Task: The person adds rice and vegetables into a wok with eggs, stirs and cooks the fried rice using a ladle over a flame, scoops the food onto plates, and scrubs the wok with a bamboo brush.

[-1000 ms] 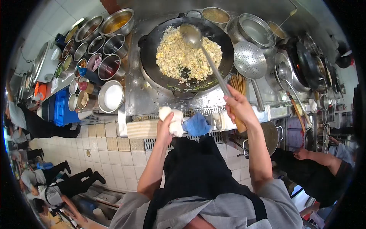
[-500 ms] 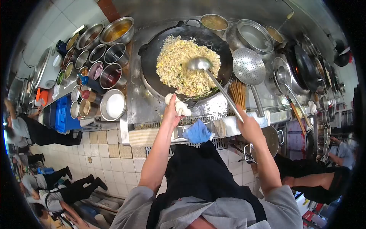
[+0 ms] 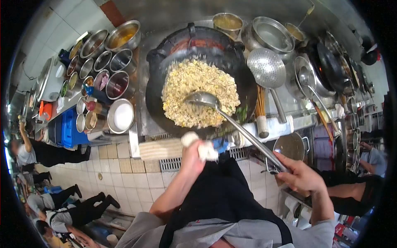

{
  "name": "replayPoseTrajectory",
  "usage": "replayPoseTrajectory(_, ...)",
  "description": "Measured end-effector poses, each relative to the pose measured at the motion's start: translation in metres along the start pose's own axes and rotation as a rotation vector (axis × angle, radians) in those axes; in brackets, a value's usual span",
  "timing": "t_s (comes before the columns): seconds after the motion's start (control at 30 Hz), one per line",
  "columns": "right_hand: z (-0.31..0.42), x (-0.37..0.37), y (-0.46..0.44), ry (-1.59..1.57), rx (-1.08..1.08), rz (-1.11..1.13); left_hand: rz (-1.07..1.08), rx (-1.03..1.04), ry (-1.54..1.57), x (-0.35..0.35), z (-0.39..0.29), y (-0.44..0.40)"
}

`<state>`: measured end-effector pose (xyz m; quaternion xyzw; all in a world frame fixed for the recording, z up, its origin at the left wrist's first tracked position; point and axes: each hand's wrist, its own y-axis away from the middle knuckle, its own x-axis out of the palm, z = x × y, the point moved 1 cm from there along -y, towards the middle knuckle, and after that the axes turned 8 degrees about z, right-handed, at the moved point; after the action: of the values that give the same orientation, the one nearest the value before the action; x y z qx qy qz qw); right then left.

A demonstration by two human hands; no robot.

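Here | left grip (image 3: 192, 159): clenched round white cloth (image 3: 208, 151) | right grip (image 3: 303, 175): curled round ladle (image 3: 252, 139)

The big pan (image 3: 250, 84) is dull black metal. The ladle (image 3: 244, 131) is smooth, shiny metal. The strainer (image 3: 266, 68) is shiny metal too, dotted with little holes. The rice (image 3: 178, 91) looks rough and bumpy. The white rag (image 3: 207, 151) is soft, crumpled cloth. The brush (image 3: 260, 103) has thin brown sticks that look like wood. The worktop (image 3: 140, 107) is shiny metal. The blue bin (image 3: 71, 129) looks like smooth plastic. The apron (image 3: 223, 190) is dull black cloth. The floor (image 3: 136, 182) has smooth tiles.
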<state>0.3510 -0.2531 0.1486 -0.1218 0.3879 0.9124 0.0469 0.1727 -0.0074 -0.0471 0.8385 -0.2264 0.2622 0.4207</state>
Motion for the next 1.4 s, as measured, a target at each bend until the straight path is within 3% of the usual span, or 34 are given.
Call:
replayPoseTrajectory(0.03, -0.001, 0.0, 0.006, -0.085, 0.122, 0.084, 0.064, -0.066, 0.009, -0.005, -0.002, -0.017)
replayPoseTrajectory(0.13, -0.012, -0.008, -0.052, 0.122, -0.01, -0.073, 0.294, -0.081, -0.097, -0.009, -0.02, -0.101)
replayPoseTrajectory(0.17, -0.036, -0.007, -0.088, 0.323, -0.316, -0.267, 0.238, -0.066, -0.095, -0.016, -0.01, -0.095)
replayPoseTrajectory(0.27, -0.016, 0.004, -0.106, 0.383, -0.281, -0.405, 0.078, -0.021, -0.089, -0.066, 0.049, -0.038)
replayPoseTrajectory(0.33, -0.013, 0.021, -0.098, 0.408, -0.205, -0.441, 0.201, 0.068, -0.181, -0.086, 0.059, -0.001)
replayPoseTrajectory(0.37, -0.028, 0.029, -0.096, 0.454, -0.344, -0.476, 0.149, 0.028, -0.125, -0.088, 0.057, -0.004)
replayPoseTrajectory(0.47, -0.009, 0.032, -0.045, 0.297, -0.322, -0.284, 0.11, -0.083, -0.002, -0.049, 0.006, -0.028)
replayPoseTrajectory(0.53, 0.01, 0.023, -0.002, 0.188, -0.142, -0.102, 0.246, -0.125, -0.038, -0.033, -0.019, -0.048)
replayPoseTrajectory(0.6, 0.022, 0.01, 0.024, 0.083, -0.004, 0.01, 0.115, -0.113, -0.027, -0.022, -0.018, -0.014)
replayPoseTrajectory(0.67, 0.017, 0.006, 0.032, 0.011, 0.072, 0.079, 0.144, -0.121, -0.019, -0.008, -0.026, -0.009)
replayPoseTrajectory(0.7, 0.021, 0.002, 0.023, 0.145, 0.081, 0.038, 0.161, -0.141, -0.005, -0.007, -0.029, -0.025)
replayPoseTrajectory(0.8, -0.024, -0.006, -0.055, 0.534, -0.345, -0.281, 0.264, -0.091, -0.036, -0.027, -0.016, -0.086)
replayPoseTrajectory(0.9, -0.008, 0.006, -0.084, 0.645, -0.143, -0.428, 0.091, 0.087, -0.162, -0.079, 0.05, -0.054)
replayPoseTrajectory(1.0, -0.035, 0.017, -0.081, 0.505, -0.419, -0.451, 0.161, 0.014, -0.088, -0.08, 0.039, -0.041)
replayPoseTrajectory(1.07, -0.032, 0.029, -0.056, 0.031, -0.251, -0.286, 0.148, -0.113, -0.041, -0.053, -0.01, -0.033)
replayPoseTrajectory(1.1, -0.029, 0.033, -0.047, -0.196, -0.169, -0.207, 0.161, -0.084, -0.079, -0.046, -0.033, -0.046)
replayPoseTrajectory(1.2, -0.041, 0.046, -0.05, -0.588, -0.232, -0.278, 0.188, 0.02, -0.227, -0.031, -0.064, -0.032)
replayPoseTrajectory(1.33, -0.049, 0.037, -0.068, -0.609, -0.238, -0.38, 0.074, 0.212, -0.501, -0.028, -0.033, -0.014)
replayPoseTrajectory(1.4, -0.06, 0.048, -0.082, -0.768, -0.168, -0.283, -0.01, 0.343, -0.634, -0.015, -0.008, 0.013)
